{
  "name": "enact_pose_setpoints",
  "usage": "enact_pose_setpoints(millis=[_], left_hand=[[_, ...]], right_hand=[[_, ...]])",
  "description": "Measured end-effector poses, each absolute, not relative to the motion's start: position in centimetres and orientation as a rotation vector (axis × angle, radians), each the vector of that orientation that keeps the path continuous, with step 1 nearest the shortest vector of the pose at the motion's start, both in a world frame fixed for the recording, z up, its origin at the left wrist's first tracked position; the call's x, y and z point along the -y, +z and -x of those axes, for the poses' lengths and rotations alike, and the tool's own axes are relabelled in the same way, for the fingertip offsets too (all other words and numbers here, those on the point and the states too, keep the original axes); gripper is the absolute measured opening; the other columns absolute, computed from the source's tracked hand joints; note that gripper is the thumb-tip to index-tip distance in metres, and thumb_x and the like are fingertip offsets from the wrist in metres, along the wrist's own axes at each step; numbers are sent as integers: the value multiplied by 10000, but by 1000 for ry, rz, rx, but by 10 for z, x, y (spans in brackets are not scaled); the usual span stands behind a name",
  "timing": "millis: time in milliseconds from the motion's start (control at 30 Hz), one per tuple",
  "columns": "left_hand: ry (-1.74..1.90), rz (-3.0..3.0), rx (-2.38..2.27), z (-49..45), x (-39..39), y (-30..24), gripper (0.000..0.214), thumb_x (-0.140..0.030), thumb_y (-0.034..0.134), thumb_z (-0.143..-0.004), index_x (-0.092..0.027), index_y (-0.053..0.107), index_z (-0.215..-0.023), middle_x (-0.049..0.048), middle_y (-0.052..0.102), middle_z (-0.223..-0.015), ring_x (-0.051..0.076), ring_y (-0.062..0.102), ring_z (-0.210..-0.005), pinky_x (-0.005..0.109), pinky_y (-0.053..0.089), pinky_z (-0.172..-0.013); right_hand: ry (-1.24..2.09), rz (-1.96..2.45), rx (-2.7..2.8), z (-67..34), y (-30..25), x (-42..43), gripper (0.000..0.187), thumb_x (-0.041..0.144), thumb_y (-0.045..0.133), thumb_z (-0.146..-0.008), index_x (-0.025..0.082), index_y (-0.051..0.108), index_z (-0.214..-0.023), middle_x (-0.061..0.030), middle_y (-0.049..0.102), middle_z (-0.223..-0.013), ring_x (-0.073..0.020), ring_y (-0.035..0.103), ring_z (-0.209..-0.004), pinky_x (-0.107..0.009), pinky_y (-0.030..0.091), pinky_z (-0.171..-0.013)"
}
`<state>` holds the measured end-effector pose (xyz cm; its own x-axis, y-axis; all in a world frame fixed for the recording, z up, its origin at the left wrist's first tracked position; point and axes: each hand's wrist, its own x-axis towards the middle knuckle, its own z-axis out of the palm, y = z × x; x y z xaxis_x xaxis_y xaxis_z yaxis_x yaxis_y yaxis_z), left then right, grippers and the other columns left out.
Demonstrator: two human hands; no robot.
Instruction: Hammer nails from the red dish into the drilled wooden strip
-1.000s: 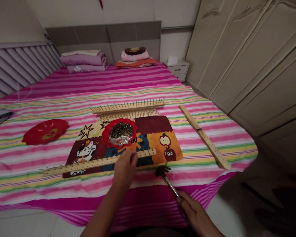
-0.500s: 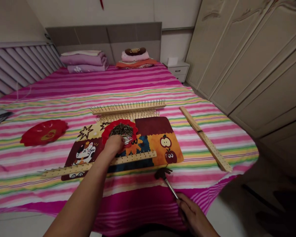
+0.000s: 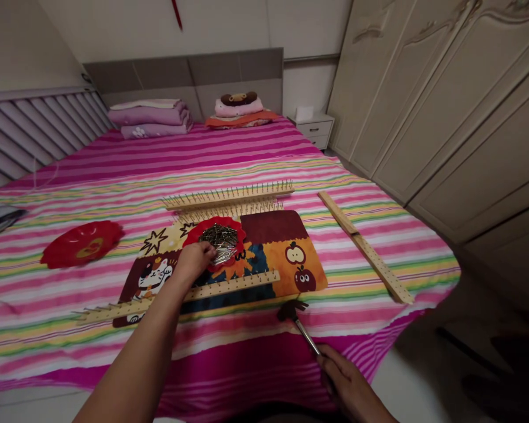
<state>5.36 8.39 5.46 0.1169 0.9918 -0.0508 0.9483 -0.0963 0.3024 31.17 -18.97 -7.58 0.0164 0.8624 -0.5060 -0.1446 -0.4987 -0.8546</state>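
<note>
My left hand [image 3: 196, 259] is at the left rim of a red scalloped plate [image 3: 239, 225], its fingers pinched together over the heap of nails [image 3: 223, 239] in it. Whatever sits between those fingertips is too small to make out. My right hand [image 3: 338, 371] grips the handle of a claw hammer [image 3: 300, 325], whose head rests low over the bed's near side. Between the hands lies a wooden strip [image 3: 233, 284] with a row of holes and nails standing in part of it; my left forearm crosses over it. A patterned mat [image 3: 315, 264] is under the plate and strip.
Behind the plate lie wooden strips [image 3: 229, 198] bristling with upright nails. Two bare-topped drilled strips [image 3: 370, 252] lie end to end at the right. Another red plate [image 3: 81, 244] is at the left. Folded bedding [image 3: 152, 117] is stacked by the headboard; wardrobes [image 3: 458, 117] stand right.
My left hand has drawn back slightly to the left from the nail heap, its fingers now pinched. The hammer and my right hand have stayed nearly still. The view has tilted slightly.
</note>
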Motion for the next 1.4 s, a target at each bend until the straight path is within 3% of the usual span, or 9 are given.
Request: enact_pose_setpoints(millis=[267, 533, 900, 1100, 1233, 1400], left_hand=[[636, -1783, -1733, -39, -79, 49, 190, -382, 621, -614, -193, 637, -624, -26, 613, -545, 122, 512, -524, 230, 357, -529], [918, -1284, -1489, -45, -69, 55, 410, -397, 783, -383, -165, 643, -690, -23, 613, -538, 111, 546, -492, 240, 443, -514], [868, -1239, -1344, -72, 12, 52, 299, -422, 709, -574, -151, 616, -661, -14, 604, -599, 87, 532, -534, 206, 449, -534], [936, -1113, -1343, -93, 26, 14, 339, -414, 738, -504, -155, 618, -688, -37, 559, -524, 86, 503, -488, 205, 422, -481], [987, -1058, -1399, -102, 22, 3, 362, -424, 745, -471, -158, 603, -673, -11, 606, -580, 121, 568, -553, 226, 457, -508], [1085, -1074, -1489, -113, 24, -3, 354, -441, 715, -540, -166, 642, -751, -17, 609, -618, 102, 531, -551, 205, 422, -492]], right_hand=[[1581, 1484, 812, -312, -79, 190, 401, 588, 480, -784, 203, 539, -881, 112, 261, -455, -73, 217, -380, -208, 139, -367], [1597, 1459, 810, -313, -79, 189, 370, 568, 472, -804, 207, 516, -871, 121, 231, -452, -70, 202, -375, -205, 131, -368], [1570, 1527, 814, -310, -64, 190, 283, 487, 478, -823, 209, 527, -846, 109, 252, -478, -72, 229, -389, -202, 137, -367], [1535, 1516, 888, -313, -67, 191, 267, 455, 469, -844, 204, 555, -877, 96, 285, -505, -77, 264, -405, -202, 190, -379], [1505, 1537, 950, -316, -69, 191, 289, 458, 473, -846, 205, 594, -917, 84, 345, -507, -90, 311, -412, -211, 262, -406], [1501, 1549, 952, -316, -71, 192, 274, 450, 460, -863, 210, 591, -886, 86, 318, -499, -88, 298, -407, -211, 245, -397]])
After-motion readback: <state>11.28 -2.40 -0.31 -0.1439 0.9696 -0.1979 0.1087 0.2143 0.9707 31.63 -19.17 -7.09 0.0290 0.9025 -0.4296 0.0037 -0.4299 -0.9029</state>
